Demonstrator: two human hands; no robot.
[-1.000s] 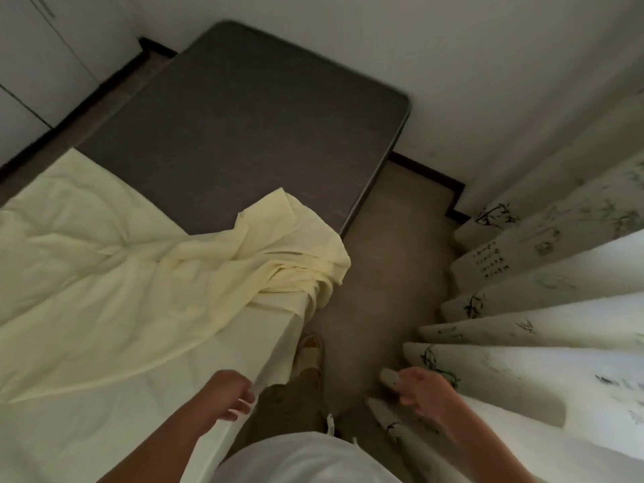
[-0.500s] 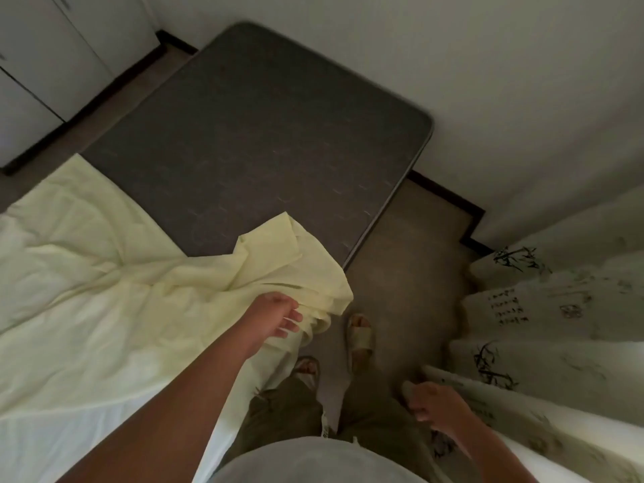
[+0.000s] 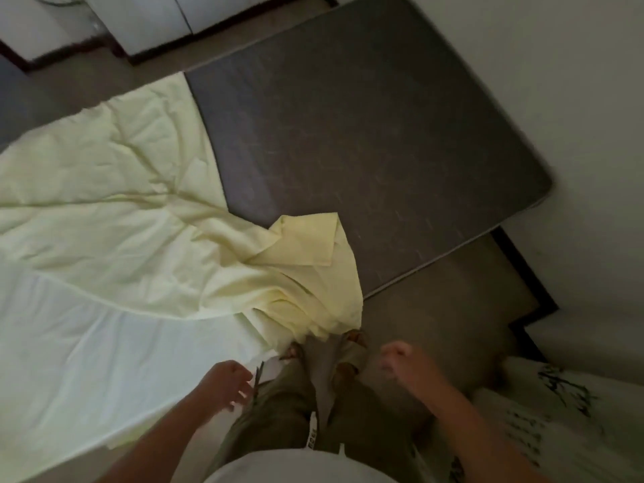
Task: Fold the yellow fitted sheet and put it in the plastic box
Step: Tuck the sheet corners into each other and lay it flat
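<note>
Since half a second earlier, the left hand (image 3: 228,381) has drawn back from the bunched corner of the yellow fitted sheet (image 3: 115,190) and now hangs beside the bed edge, fingers loosely spread and holding nothing. The right hand (image 3: 400,359) has risen to the front of the body, fingers curled in a loose, blurred fist that grips nothing visible. The view has also swung, so the gray mattress (image 3: 366,134) fills more of the upper frame.

The sheet lies crumpled over the left part of the mattress, still unfolded, with a turned-over flap (image 3: 306,238) resting on the bare gray surface. Its near corner (image 3: 331,308) droops past the mattress edge, just above the person's feet (image 3: 352,346). The plastic box is not in view.

Risks: the hanging corner could be trodden on or dragged across the floor (image 3: 453,301) if the person steps forward before gathering it. Pulling from one corner alone would likely twist the cloth and hide the elastic seams needed for folding.

Room: the bare half of the mattress offers a wide flat area for spreading the sheet. The floor strip between mattress and wall (image 3: 592,99) is narrow, and printed white cloth (image 3: 557,395) crowds the lower right, so free movement lies mainly toward the left.
</note>
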